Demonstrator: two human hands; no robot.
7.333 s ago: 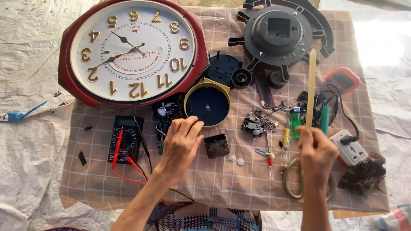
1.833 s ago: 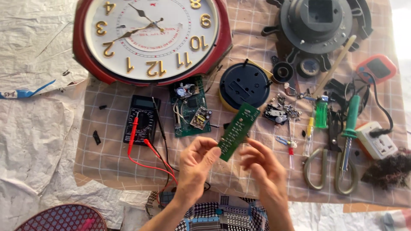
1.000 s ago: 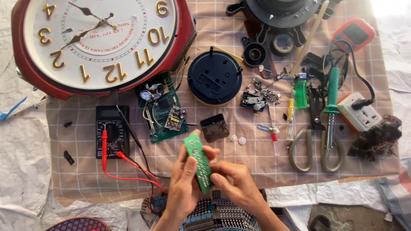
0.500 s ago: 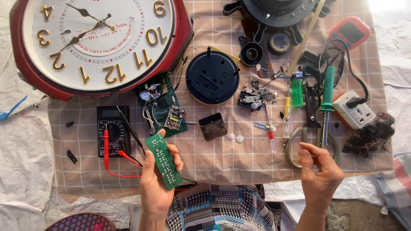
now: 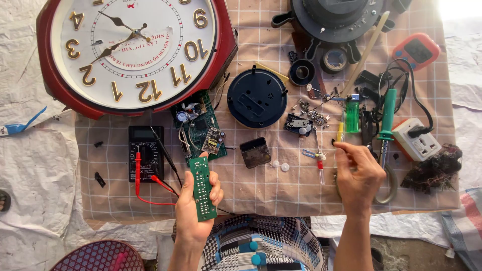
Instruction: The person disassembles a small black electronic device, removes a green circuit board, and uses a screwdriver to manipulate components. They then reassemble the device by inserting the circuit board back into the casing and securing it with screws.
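My left hand holds a narrow green circuit board upright above the checked cloth. My right hand hovers near the tools at the right, fingers curled, fingertips close to a small red-tipped screwdriver and a yellow-handled tool. Whether it grips anything is unclear. A green soldering iron and scissors lie just beside that hand.
A big red wall clock lies top left. A black multimeter with red probes, a green board with parts, a round black clock back, a small black square module, a white power socket and a red timer lie around.
The two hands held the narrow green board together; now only my left hand holds it. My right hand has moved right to the tools by the scissors.
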